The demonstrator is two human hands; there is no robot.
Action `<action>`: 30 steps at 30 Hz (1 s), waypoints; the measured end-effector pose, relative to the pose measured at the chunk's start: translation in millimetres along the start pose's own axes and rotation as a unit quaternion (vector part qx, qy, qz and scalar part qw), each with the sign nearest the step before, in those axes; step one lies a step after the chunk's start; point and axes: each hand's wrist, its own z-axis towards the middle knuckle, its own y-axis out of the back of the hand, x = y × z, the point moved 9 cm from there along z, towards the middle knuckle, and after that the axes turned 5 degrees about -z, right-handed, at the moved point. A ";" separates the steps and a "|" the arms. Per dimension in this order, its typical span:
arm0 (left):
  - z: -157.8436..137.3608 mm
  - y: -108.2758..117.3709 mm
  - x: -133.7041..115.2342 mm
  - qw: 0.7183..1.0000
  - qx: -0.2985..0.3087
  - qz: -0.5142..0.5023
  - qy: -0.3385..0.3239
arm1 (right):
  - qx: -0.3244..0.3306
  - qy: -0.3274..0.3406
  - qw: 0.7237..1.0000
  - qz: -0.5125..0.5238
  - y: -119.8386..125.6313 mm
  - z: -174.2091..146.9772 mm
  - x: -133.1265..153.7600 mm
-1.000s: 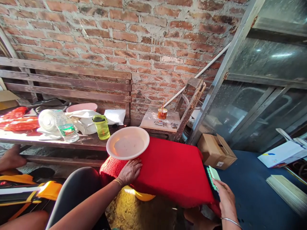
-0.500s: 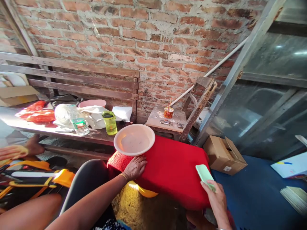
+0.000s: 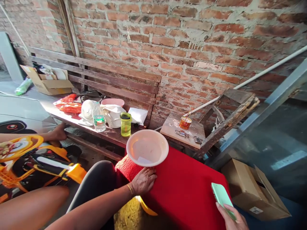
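My left hand (image 3: 144,180) lies palm down on the red cloth (image 3: 182,185), fingers stretched out, just in front of a pale pink basin (image 3: 147,148). Its fingertips reach the basin's near rim; whether they press on it I cannot tell. A whitish patch shows in the bottom of the basin. In my right hand (image 3: 231,218), at the lower right, is a mint-green phone (image 3: 222,195), gripped by its lower end above the cloth's right edge. The lower part of that hand is cut off by the frame.
Behind the basin, a wooden bench (image 3: 115,83) bears a yellow-green bottle (image 3: 125,124), a clear water bottle (image 3: 99,123) and a fan (image 3: 88,109). A wooden chair (image 3: 165,126) holds a paper cup (image 3: 185,122) and padlocks. A cardboard box (image 3: 251,188) stands right; a ride-on toy (image 3: 48,159), left.
The view has swung left, so things sit farther right in the picture. A whitish patch now shows inside the basin. My left hand stays by the basin, and my right still holds the phone.
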 end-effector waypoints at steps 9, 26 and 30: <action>-4.4 5.8 -5.7 1.000 -0.020 -0.004 0.015 | 0.112 0.216 0.969 0.036 -162.0 -14.8 214.4; -10.4 14.9 -7.2 1.000 -0.006 0.025 -0.008 | 0.034 0.144 0.979 -0.140 -110.6 73.4 145.5; -10.1 11.2 -5.1 1.000 0.005 0.014 -0.002 | -0.036 -0.015 0.987 -0.154 -11.3 102.6 47.7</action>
